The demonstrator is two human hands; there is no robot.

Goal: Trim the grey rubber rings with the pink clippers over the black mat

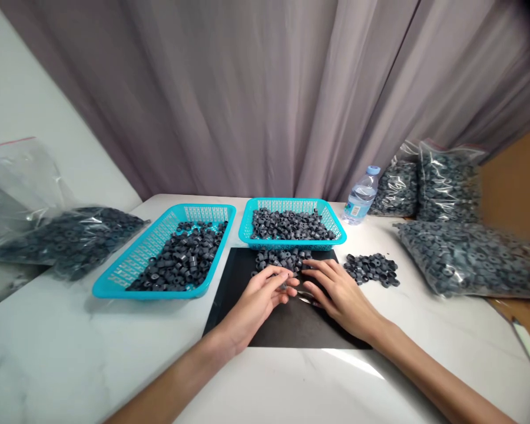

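Note:
My left hand (265,294) is over the black mat (287,327), its fingers curled around a small dark grey plastic ring (285,285). My right hand (335,288) is just to the right, with its fingertips bent at the near edge of a pile of dark grey plastic rings (282,259). From under its thumb side pokes a slim shiny tool (307,299); most of it is hidden by the hand, so its kind does not show. The two hands are close together but apart.
Two turquoise baskets (108,288) (247,227) hold many rings. A loose heap of rings (371,270) lies right of the mat. Filled plastic bags (101,232) (472,259) flank the table. A water bottle (361,197) stands at the back right, before a grey curtain (247,100).

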